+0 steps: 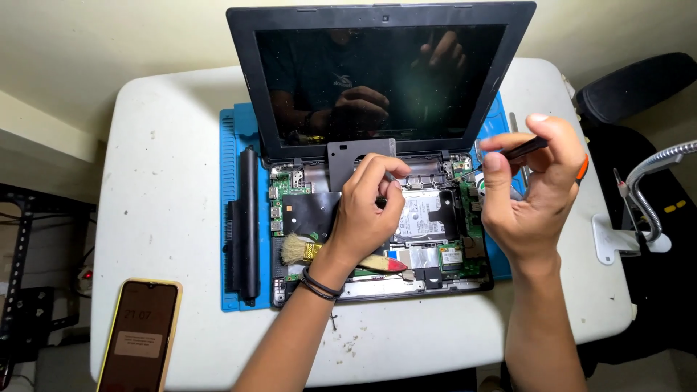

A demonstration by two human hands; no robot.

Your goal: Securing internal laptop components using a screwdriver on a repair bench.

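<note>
Head view shows the left hand (367,207) pinching inside the opened laptop (377,225) on the counter (167,181), right hand (534,181) gripping a screwdriver (508,154) whose tip could slip onto exposed boards.

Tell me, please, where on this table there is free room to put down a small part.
Bare table lies left of the blue mat, above the phone. A strip runs along the front edge below the laptop. The opened base is crowded: left hand, right hand, brush, battery.

opened laptop (377,218) on blue mat (232,218), right hand (534,192) holding screwdriver (519,151)
</note>
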